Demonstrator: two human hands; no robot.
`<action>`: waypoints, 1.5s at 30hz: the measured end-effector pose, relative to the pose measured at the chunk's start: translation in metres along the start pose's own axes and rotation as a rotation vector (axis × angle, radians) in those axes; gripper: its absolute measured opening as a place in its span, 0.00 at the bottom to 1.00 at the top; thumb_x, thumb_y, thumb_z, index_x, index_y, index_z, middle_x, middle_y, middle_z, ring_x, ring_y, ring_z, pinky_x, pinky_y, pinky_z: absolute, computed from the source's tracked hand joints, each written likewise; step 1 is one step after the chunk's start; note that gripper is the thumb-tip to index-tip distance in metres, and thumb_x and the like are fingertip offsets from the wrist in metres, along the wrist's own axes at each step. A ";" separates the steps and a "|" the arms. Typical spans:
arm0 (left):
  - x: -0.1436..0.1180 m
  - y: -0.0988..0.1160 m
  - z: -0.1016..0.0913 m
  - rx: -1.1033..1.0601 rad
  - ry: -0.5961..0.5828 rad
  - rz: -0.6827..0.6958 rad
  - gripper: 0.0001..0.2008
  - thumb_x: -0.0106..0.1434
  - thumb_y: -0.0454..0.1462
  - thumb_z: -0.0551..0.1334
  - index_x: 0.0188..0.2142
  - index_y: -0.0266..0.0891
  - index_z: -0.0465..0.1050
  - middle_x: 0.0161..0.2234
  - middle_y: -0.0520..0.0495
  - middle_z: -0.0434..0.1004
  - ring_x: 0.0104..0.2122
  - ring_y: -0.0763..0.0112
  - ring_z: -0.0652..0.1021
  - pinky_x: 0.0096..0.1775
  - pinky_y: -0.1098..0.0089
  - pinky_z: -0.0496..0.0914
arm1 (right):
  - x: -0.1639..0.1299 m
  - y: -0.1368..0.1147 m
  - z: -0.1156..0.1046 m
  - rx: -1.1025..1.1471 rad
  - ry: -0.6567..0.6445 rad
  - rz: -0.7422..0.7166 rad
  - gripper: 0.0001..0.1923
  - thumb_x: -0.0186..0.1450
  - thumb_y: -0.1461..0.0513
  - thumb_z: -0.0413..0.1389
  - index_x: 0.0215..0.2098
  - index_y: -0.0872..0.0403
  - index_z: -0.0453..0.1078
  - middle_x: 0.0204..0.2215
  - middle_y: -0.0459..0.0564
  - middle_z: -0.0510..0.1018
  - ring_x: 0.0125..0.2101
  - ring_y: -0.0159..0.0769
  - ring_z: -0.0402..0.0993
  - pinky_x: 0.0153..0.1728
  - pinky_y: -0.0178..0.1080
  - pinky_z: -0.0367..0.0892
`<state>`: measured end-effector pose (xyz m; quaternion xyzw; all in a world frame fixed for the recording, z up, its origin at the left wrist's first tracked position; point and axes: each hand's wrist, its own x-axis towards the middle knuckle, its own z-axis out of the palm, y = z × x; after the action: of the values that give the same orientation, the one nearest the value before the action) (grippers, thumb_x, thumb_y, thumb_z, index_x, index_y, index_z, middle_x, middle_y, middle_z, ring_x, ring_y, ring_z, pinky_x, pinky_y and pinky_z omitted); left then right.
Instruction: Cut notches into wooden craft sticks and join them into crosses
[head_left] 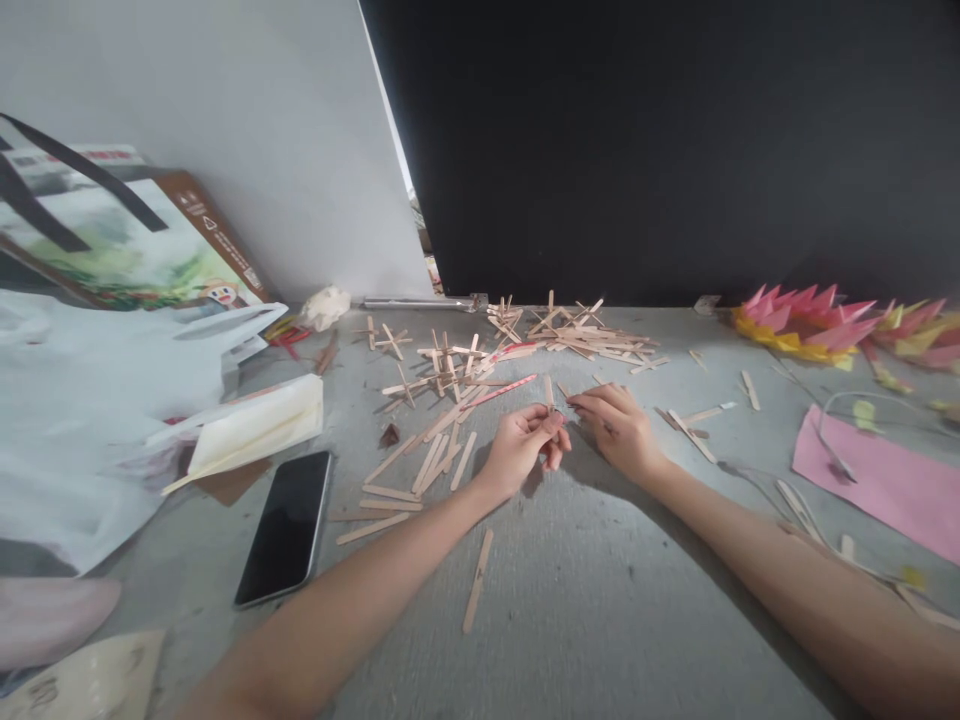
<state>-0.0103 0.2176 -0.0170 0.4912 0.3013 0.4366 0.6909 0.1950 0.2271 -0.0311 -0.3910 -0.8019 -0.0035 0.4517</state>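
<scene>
In the head view my left hand (529,440) is closed in a pinch on a wooden craft stick (550,391), whose upper end stands up past the fingertips. Just to the right, my right hand (616,428) has its thumb and fingers together, pointing at the left hand; a small dark bit shows at the fingertips, too small to name. Behind the hands lie crossed stick pieces (444,368) and a heap of loose craft sticks (596,335). A red patterned strip (499,391) rests close to my left hand.
A black phone (285,528) and a white plastic bag (112,420) are at left, before a printed carry bag (142,240). Pink and yellow paper crowns (802,325), pink paper (877,485) and a thin cable (825,440) lie at right. A dark panel (675,150) stands behind.
</scene>
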 end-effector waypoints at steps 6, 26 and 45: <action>-0.001 0.002 0.000 0.046 -0.052 -0.063 0.26 0.65 0.57 0.67 0.38 0.34 0.75 0.25 0.50 0.76 0.17 0.77 0.72 0.21 0.74 0.65 | 0.001 -0.001 0.000 -0.009 -0.003 -0.013 0.13 0.78 0.64 0.51 0.50 0.48 0.77 0.41 0.53 0.82 0.39 0.42 0.77 0.40 0.47 0.66; -0.001 0.001 0.003 0.075 -0.069 -0.090 0.28 0.60 0.58 0.71 0.29 0.36 0.69 0.22 0.53 0.68 0.21 0.80 0.63 0.24 0.75 0.54 | -0.002 0.001 -0.005 -0.032 -0.110 -0.074 0.14 0.77 0.67 0.49 0.52 0.50 0.75 0.40 0.52 0.82 0.39 0.43 0.73 0.41 0.45 0.62; 0.004 -0.004 -0.003 0.102 -0.089 -0.081 0.27 0.63 0.59 0.69 0.30 0.37 0.67 0.23 0.54 0.68 0.20 0.81 0.61 0.23 0.75 0.53 | -0.001 0.005 0.000 -0.054 -0.116 -0.080 0.14 0.77 0.68 0.49 0.51 0.51 0.75 0.39 0.52 0.82 0.39 0.42 0.72 0.41 0.45 0.61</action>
<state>-0.0099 0.2216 -0.0219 0.5321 0.3119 0.3700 0.6947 0.1989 0.2297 -0.0339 -0.3702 -0.8415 -0.0207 0.3930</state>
